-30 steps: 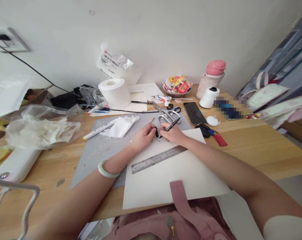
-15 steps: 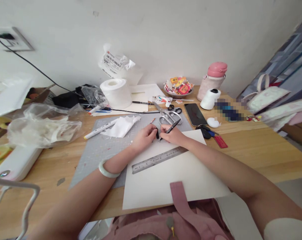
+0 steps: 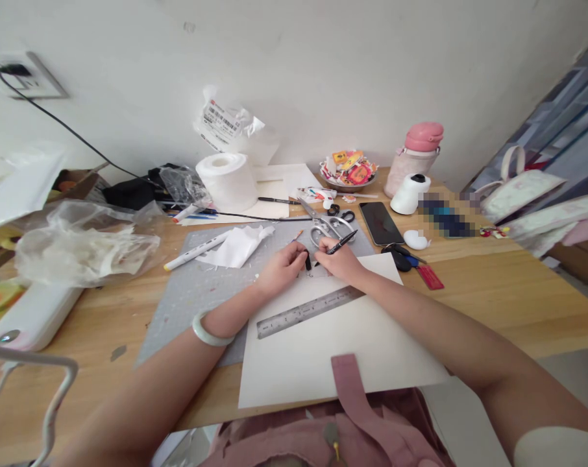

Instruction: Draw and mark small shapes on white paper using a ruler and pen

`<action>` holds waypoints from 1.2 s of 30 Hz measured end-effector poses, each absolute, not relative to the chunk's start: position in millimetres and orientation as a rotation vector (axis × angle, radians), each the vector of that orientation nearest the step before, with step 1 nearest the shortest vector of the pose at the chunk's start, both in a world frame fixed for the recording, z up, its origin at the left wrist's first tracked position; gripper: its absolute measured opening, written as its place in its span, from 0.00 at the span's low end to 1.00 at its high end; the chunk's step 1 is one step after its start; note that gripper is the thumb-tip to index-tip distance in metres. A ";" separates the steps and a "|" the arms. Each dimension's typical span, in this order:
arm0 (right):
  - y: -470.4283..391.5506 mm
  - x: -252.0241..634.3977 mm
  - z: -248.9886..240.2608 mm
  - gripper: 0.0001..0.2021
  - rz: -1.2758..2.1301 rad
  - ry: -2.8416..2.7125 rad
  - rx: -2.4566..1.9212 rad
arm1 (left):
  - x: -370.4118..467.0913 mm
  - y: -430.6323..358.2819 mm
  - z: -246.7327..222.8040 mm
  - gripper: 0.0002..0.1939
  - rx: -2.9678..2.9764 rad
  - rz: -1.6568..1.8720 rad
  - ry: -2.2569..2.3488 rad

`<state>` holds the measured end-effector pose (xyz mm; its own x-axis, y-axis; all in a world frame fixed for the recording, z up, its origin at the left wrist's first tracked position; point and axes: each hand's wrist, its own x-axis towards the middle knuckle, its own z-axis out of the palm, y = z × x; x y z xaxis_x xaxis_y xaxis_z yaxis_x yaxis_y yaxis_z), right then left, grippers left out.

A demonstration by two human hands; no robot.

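My right hand (image 3: 341, 263) grips a black pen (image 3: 343, 241), its tip low over the top part of a white sheet of paper (image 3: 323, 350). Faint dark marks show on the paper beneath the tip. Close by on the left, my left hand (image 3: 285, 264) is closed around a black pen cap (image 3: 308, 261) that pokes out past its fingers. Lying slantwise across the sheet is a steel ruler (image 3: 304, 312), its right end beside my right wrist. Under the paper's left side is a grey cutting mat (image 3: 177, 305).
Beyond my hands lie metal scissors (image 3: 318, 224) and a phone (image 3: 381, 222). A paper roll (image 3: 227, 181), a bowl of colourful cutouts (image 3: 348, 170), a thread cone (image 3: 411, 193) and a pink bottle (image 3: 415, 155) stand near the wall. Crumpled tissue (image 3: 238, 246) and a marker (image 3: 196, 251) rest on the mat.
The pen tip has shifted slightly right and up along the paper, and the pen leans lower. My left hand stays nearly in place with the cap.
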<state>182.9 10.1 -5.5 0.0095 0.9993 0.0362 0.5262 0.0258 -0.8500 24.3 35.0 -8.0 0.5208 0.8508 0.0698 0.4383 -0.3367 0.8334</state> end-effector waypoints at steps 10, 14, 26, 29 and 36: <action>11.0 182.4 -6.7 0.08 0.828 -1.593 -1.608 | 24.5 34.7 -7.6 0.12 1.957 0.661 1.120; 12.0 182.6 -9.3 0.08 0.796 -1.584 -1.621 | 24.1 35.7 -9.5 0.11 1.964 0.667 1.101; 8.6 183.7 -5.3 0.08 0.955 -1.681 -1.486 | 25.5 35.3 -9.1 0.10 1.938 0.682 1.102; 7.1 183.1 -4.0 0.08 0.956 -1.757 -1.433 | 25.2 36.3 -9.9 0.10 1.948 0.672 1.106; 6.8 183.3 -3.0 0.08 0.931 -1.792 -1.427 | 24.5 36.6 -9.5 0.11 1.958 0.646 1.121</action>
<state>183.3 6.8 -3.0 -0.1899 0.9799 0.0615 0.5129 0.1524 -0.8448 24.5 36.6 -9.5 0.4835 0.8740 0.0495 0.4814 -0.3127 0.8189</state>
